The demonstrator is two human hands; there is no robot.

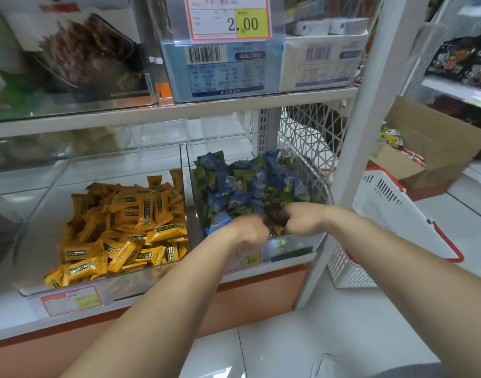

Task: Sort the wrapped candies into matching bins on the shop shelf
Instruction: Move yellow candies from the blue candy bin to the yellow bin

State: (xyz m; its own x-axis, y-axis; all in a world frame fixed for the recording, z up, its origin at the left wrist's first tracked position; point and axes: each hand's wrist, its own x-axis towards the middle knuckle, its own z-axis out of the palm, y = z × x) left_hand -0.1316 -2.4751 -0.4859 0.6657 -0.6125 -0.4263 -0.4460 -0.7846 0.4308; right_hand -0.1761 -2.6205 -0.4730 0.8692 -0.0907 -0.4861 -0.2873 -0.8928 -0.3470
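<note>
Head view. At centre right of the frame, a clear right bin (291,244) heaped with blue and green candies (247,184); at lower left, a clear left bin (111,170) filled with orange candies (124,227). Left hand (250,227) and right hand (299,219) side by side at the front of the blue-green heap, fingers curled down among dark wrappers (273,214); grip hidden, so impossible to tell what, if anything, is pinched. Likely step: picking out strays. Lift one piece clear, check wrapper colour, drop into the matching bin; avoid dragging neighbours over the front wall.
</note>
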